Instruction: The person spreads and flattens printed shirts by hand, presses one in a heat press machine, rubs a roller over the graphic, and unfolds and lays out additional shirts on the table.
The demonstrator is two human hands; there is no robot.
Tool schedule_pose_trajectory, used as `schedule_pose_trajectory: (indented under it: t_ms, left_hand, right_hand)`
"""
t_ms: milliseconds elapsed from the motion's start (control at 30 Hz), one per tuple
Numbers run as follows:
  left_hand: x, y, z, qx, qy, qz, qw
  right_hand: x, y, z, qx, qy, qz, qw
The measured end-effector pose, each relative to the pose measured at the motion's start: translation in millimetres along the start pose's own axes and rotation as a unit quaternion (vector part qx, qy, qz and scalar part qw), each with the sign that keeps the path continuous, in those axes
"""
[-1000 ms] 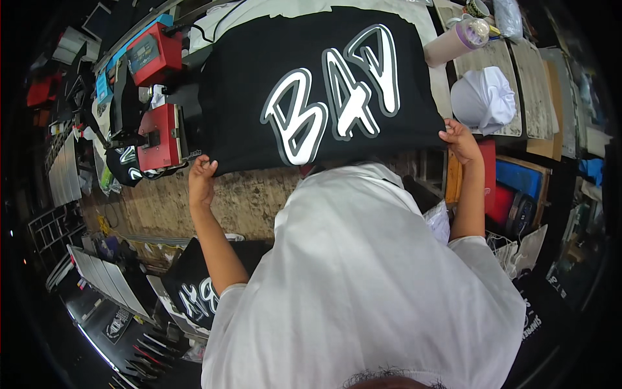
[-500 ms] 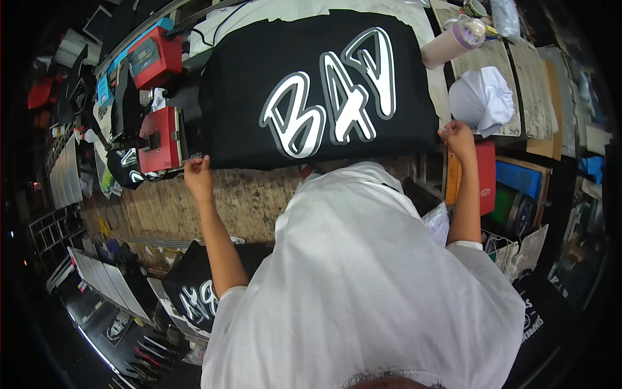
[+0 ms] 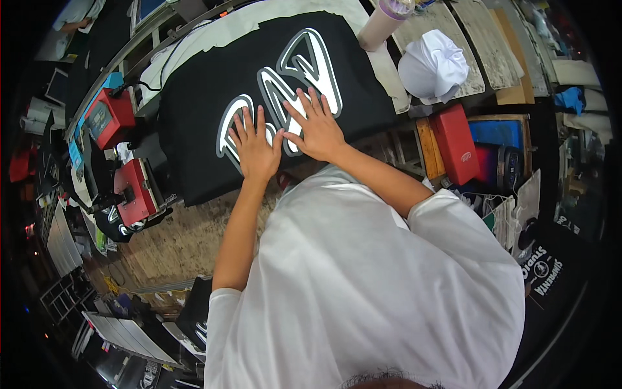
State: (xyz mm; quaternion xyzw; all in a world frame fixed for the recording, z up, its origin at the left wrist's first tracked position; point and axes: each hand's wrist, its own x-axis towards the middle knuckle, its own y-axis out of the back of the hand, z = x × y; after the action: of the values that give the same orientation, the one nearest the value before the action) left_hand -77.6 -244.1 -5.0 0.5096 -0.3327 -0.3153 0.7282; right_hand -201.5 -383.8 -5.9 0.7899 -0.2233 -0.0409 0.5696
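Observation:
A black garment (image 3: 194, 110), its kind not fully shown, is spread flat over the work surface. Large white lettering with grey outlines (image 3: 316, 52) runs across its face. My left hand (image 3: 254, 150) lies flat on the print with fingers spread, covering part of the first letter. Beside it, thumbs close together, my right hand (image 3: 319, 133) rests palm down on the middle letter, fingers also spread. Neither hand grips the cloth.
Left of the garment stand a red heat-press unit (image 3: 136, 193) and a red control box (image 3: 111, 120). A white cap (image 3: 433, 65) and a purple-lidded tumbler (image 3: 382, 26) sit to the right, above a red box (image 3: 455, 146). Wooden floorboards (image 3: 188, 246) show below.
Both hands have left the garment's lower corners, moved inward and now lie flat on the lettering. The view has shifted and turned, so the garment appears further left.

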Motion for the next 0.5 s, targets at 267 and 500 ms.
schedule_pose_trajectory:
  t_ms: [267, 500]
  left_hand:
    - [-25.0, 17.1, -23.6, 0.025, 0.028, -0.021, 0.999]
    - [-65.9, 38.4, -79.9, 0.053, 0.084, -0.024, 0.995]
  right_hand:
    - [-23.0, 23.5, 34.5, -0.009, -0.01, -0.025, 1.0]
    - [-36.0, 49.5, 71.4, -0.071, -0.037, -0.058, 0.995]
